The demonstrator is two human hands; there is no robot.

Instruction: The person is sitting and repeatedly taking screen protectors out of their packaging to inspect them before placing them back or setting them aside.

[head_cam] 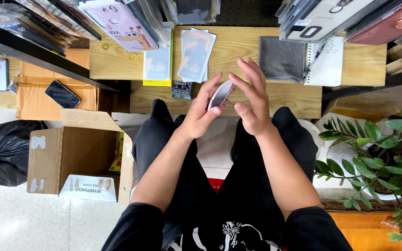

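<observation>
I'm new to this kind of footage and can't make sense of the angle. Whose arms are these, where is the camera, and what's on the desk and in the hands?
There is one picture, taken by a camera worn on a person's head and looking straight down. So the two bare arms are the wearer's own, and the dark trousers below are their legs as they sit. The left hand holds a small, flat white piece between fingers and thumb; what exactly it is cannot be told. The right hand is open beside it, fingers spread, close to its edge. Beyond the hands is a wooden desk with flat packets, a grey cloth and a spiral notebook. To the left, an open cardboard box and a black bag sit on the floor; a potted plant stands at right.
</observation>
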